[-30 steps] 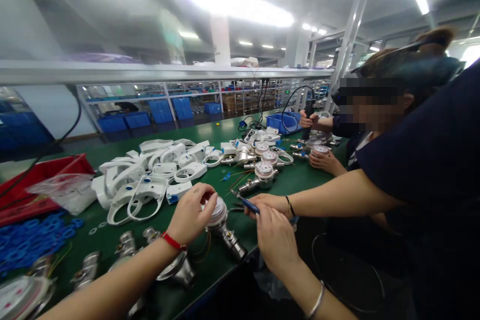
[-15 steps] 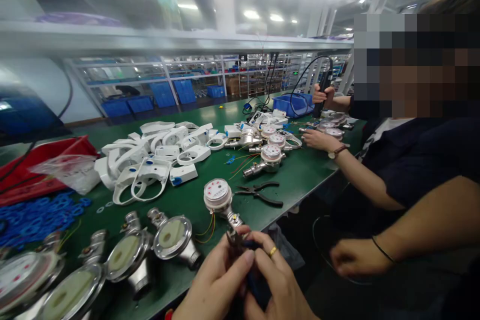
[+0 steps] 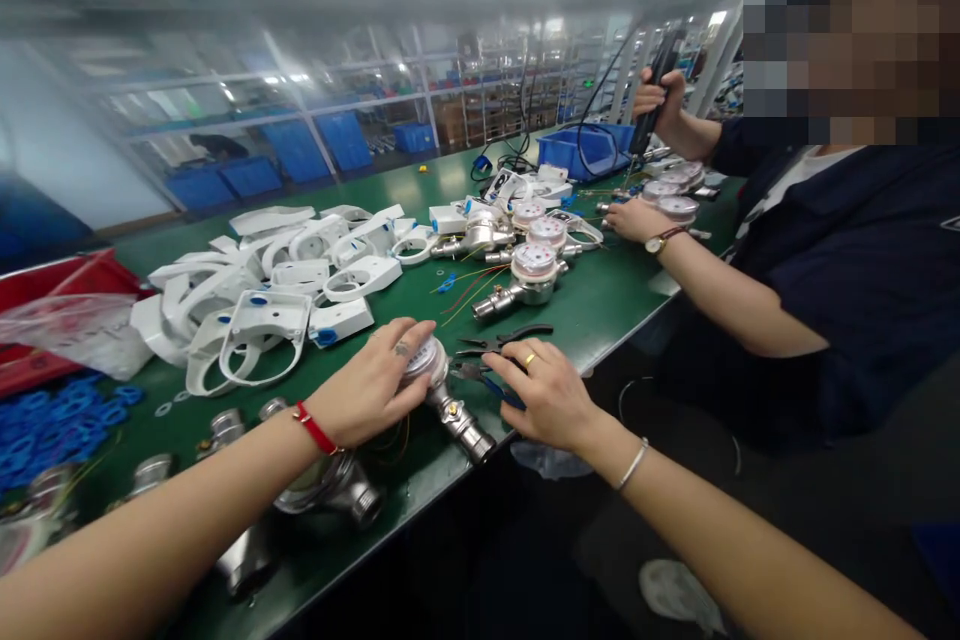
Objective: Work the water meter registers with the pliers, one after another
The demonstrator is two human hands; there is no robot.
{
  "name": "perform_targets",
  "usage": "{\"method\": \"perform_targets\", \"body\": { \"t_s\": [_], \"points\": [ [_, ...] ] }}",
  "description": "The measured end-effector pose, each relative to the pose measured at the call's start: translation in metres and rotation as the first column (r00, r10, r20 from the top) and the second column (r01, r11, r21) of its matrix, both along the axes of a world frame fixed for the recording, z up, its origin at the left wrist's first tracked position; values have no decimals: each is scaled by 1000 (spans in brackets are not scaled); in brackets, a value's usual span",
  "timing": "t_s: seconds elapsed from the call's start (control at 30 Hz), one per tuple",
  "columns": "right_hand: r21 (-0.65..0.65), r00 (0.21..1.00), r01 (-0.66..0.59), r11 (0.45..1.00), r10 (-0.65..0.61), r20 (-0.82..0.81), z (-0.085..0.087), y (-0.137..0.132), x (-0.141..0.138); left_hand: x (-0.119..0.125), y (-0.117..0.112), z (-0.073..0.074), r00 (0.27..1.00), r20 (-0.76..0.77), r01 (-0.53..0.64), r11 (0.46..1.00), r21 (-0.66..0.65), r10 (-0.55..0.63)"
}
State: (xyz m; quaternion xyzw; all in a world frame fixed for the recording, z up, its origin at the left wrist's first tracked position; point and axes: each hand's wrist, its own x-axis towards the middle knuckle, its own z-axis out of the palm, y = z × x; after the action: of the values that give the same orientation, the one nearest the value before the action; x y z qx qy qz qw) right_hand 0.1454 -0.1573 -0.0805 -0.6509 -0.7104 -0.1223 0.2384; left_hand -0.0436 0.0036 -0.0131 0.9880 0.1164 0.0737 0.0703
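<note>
working from afar, i have the left hand (image 3: 381,377) draped over the meter (image 3: 452,408), fingers curled on its round top, probably to steady it; i cannot tell how firmly they grip. the meter lies at the near edge of the green table (image 3: 600,315), its pale face mostly covered, its shiny silver pipe pointing towards that edge. the right hand (image 3: 550,395) bends its fingers over blue-handled pliers (image 3: 493,386), perhaps kept near for easy reach; their hold is unclear.
</note>
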Motion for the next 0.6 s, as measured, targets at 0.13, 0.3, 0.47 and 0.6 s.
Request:
{"method": "perform_targets", "body": {
  "t_s": [0.13, 0.3, 0.47, 0.6],
  "points": [
    [142, 989, -123, 982, 109, 104, -1, 6, 9, 1, 9, 6, 988, -49, 146, 987, -66, -150],
    [251, 952, -246, 936, 185, 245, 0, 15, 16, 3, 20, 9, 975, -57, 213, 975, -71, -217],
    [331, 895, -345, 878, 202, 398, 4, 23, 26, 4, 23, 4, 973, -50, 224, 973, -59, -227],
    [358, 847, -418, 835, 217, 484, 4, 31, 34, 3, 24, 3, 972, -23, 233, 972, -29, -234]
  ]
}}
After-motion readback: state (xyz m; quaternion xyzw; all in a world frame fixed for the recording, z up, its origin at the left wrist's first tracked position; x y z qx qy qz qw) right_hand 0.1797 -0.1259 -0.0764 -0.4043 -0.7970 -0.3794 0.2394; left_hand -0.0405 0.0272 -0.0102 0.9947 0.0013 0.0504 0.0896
